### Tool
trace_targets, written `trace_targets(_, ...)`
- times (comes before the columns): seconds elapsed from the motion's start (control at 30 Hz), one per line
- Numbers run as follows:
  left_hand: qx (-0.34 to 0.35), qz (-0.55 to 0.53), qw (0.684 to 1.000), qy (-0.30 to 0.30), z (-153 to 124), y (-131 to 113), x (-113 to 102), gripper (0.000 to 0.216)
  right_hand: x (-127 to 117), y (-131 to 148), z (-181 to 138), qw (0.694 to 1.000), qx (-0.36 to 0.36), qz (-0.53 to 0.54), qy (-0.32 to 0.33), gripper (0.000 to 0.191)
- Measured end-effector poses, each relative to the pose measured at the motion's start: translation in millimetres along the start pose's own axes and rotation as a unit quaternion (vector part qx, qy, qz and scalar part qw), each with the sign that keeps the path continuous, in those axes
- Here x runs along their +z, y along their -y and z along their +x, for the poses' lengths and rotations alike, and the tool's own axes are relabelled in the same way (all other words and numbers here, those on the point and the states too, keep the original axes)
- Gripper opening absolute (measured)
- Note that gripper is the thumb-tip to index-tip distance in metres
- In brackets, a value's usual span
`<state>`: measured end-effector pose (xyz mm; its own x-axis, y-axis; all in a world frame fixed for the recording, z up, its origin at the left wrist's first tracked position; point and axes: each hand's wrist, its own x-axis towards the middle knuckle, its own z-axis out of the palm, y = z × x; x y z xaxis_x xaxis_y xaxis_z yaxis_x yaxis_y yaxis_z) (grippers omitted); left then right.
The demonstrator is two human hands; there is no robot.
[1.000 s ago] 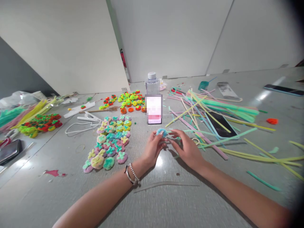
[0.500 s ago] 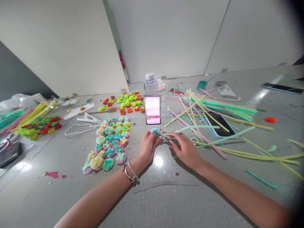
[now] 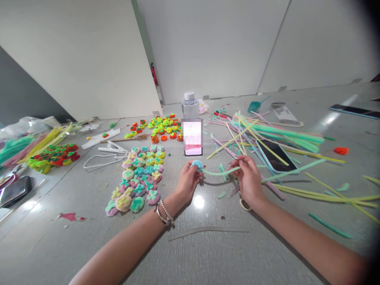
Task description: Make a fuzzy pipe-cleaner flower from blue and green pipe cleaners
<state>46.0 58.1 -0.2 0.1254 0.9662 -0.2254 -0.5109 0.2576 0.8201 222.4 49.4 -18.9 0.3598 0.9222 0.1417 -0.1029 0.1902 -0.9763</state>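
Green stem (image 3: 221, 173) spans left to right in my view, its long axis sagging slightly above the bench (image 3: 202, 261), nearer than the phone (image 3: 192, 151). My left hand (image 3: 188, 180) pinches the blue coil (image 3: 197, 164) at one end, my right hand (image 3: 248, 178) grips the stem; flowers (image 3: 139, 172) edge my left, loose stems (image 3: 299, 138) my right, with room nearer, around a grey strip (image 3: 209, 228).

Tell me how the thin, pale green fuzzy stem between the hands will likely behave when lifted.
The pale green fuzzy stem is probably flexible but not limp: it spans in a shallow curve from the round, fuzzy blue piece in the left hand to the right hand. It looks thin, so likely light. Its fuzzy surface suggests it may not slip.
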Motion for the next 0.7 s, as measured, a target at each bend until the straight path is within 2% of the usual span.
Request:
trace_targets(0.1, -0.014, 0.014, 0.999, 0.041, 0.5, 0.0, -0.1, 0.03, 0.4, 4.7, -4.2, 0.998, 0.007, -0.013, 0.063, 0.009)
trace_targets(0.17, -0.012, 0.021, 0.998, 0.051, 0.8, 1.1, -0.7, 0.034, 2.2, 10.3, -12.1, 0.987, 0.012, -0.068, 0.144, 0.011)
trace_targets(0.23, -0.006, 0.025, 0.998, 0.053, 1.1, 2.4, -1.5, 0.035, 4.7, 14.4, -20.8, 0.955, -0.015, -0.183, 0.232, 0.015)
trace_targets(0.3, -0.003, 0.027, 0.998, 0.052, 1.5, 3.3, -2.0, 0.033, 7.0, 14.8, -27.7, 0.923, -0.072, -0.269, 0.266, 0.022)
trace_targets(0.37, -0.002, 0.025, 0.998, 0.049, 1.7, 3.2, -1.8, 0.031, 9.0, 12.0, -31.0, 0.923, -0.134, -0.278, 0.23, 0.034)
trace_targets(0.43, -0.002, 0.019, 0.999, 0.045, 1.4, 2.4, -0.9, 0.029, 10.3, 7.9, -31.0, 0.938, -0.181, -0.249, 0.16, 0.048)
trace_targets(0.53, -0.004, 0.013, 0.999, 0.043, 0.2, 0.9, 0.4, 0.028, 10.8, 4.6, -28.1, 0.951, -0.195, -0.219, 0.094, 0.06)
trace_targets(0.6, -0.006, 0.012, 0.999, 0.043, -0.3, 0.7, 0.5, 0.027, 10.0, 5.6, -26.3, 0.954, -0.173, -0.221, 0.109, 0.059)
trace_targets(0.7, -0.007, 0.015, 0.999, 0.041, 0.1, 1.7, -0.8, 0.023, 7.9, 10.2, -25.6, 0.947, -0.133, -0.242, 0.165, 0.046)
